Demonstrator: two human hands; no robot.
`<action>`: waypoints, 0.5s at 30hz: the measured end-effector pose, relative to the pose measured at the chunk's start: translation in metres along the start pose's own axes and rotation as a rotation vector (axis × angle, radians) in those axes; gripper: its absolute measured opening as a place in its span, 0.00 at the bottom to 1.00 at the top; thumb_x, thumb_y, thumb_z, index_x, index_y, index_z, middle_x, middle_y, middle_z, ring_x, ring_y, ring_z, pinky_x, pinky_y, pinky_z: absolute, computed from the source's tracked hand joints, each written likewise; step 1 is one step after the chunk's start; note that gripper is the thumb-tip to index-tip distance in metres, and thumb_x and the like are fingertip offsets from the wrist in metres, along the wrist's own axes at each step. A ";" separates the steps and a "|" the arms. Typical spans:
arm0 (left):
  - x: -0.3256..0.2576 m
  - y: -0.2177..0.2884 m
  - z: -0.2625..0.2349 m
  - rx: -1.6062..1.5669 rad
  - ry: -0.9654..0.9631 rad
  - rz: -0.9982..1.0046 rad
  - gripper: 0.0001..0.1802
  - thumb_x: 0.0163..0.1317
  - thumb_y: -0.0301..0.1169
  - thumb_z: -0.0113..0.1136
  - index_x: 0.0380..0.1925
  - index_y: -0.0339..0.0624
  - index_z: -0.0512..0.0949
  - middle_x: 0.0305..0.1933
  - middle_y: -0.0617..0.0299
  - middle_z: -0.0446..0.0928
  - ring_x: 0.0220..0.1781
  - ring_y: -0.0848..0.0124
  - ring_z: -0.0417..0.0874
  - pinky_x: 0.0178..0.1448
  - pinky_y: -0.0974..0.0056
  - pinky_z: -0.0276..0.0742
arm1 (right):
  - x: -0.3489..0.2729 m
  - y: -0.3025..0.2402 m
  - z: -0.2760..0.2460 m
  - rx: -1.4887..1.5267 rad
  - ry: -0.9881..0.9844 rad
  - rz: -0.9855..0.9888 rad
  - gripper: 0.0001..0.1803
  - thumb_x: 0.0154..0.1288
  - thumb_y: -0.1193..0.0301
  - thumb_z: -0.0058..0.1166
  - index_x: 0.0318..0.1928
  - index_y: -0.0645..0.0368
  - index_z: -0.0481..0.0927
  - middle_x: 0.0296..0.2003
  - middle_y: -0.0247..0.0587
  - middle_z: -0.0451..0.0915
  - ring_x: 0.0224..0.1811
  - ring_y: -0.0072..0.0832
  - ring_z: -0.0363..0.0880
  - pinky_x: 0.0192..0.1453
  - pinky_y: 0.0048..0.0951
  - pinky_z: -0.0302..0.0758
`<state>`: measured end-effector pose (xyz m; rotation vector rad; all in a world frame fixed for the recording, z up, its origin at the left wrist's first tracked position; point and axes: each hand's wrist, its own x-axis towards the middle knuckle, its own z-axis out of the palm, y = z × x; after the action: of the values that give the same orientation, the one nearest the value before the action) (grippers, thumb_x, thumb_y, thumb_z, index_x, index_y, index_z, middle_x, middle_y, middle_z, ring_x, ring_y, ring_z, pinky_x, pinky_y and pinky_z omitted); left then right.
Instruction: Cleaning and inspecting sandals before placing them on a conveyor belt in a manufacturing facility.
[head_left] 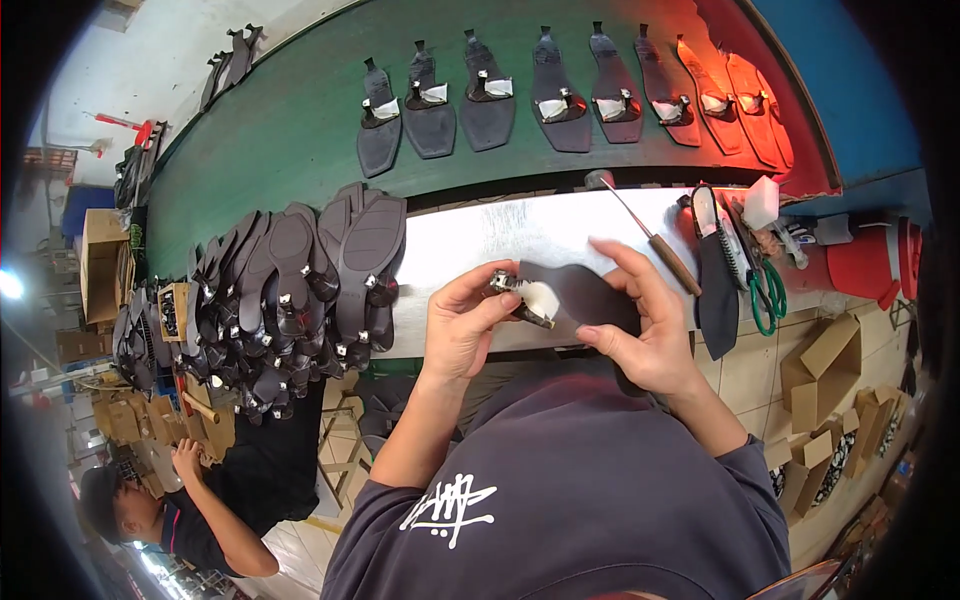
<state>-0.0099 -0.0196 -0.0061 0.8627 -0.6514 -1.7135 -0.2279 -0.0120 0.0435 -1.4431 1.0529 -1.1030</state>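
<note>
Held over the metal ledge, a dark sandal sole [592, 295] lies sideways between my two hands. My left hand [458, 330] pinches its strap [538, 316], which carries a shiny buckle-like ornament and shows a white underside. My right hand [650, 335] is wrapped round the other end of the sole, thumb on the near edge and fingers raised along the far side. Part of the sole is hidden behind that hand. Just beyond my right fingers an awl [672, 262] with a wooden handle rests on the ledge.
Strapped soles [424, 130] line the green surface [300, 150] beyond. A large pile of dark soles [290, 260] stands left. Green-handled scissors [766, 300] and a dark sandal [716, 270] hang over the right edge. Cardboard boxes [822, 370] sit lower right; another person [230, 500] works lower left.
</note>
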 end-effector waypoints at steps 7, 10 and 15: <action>-0.002 0.005 0.004 -0.051 -0.011 0.004 0.20 0.58 0.18 0.62 0.52 0.35 0.78 0.53 0.50 0.79 0.44 0.72 0.83 0.45 0.67 0.84 | -0.006 0.010 0.000 -0.128 -0.036 -0.085 0.25 0.51 0.80 0.62 0.54 0.63 0.79 0.40 0.45 0.82 0.41 0.32 0.80 0.49 0.28 0.74; -0.003 0.004 0.003 -0.059 -0.042 0.004 0.20 0.58 0.19 0.62 0.52 0.35 0.78 0.53 0.49 0.79 0.45 0.71 0.83 0.45 0.66 0.85 | -0.007 0.013 0.004 -0.095 -0.005 -0.140 0.23 0.51 0.81 0.62 0.51 0.63 0.80 0.42 0.45 0.82 0.43 0.33 0.80 0.49 0.29 0.74; -0.005 0.003 0.005 -0.046 -0.068 0.002 0.20 0.57 0.19 0.63 0.52 0.36 0.78 0.53 0.48 0.78 0.45 0.69 0.83 0.44 0.66 0.85 | -0.010 0.015 0.004 -0.085 0.006 -0.148 0.22 0.50 0.81 0.63 0.50 0.63 0.81 0.41 0.43 0.83 0.43 0.33 0.80 0.49 0.30 0.74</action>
<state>-0.0112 -0.0157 0.0002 0.7745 -0.6556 -1.7554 -0.2269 -0.0037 0.0272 -1.6073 1.0205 -1.1805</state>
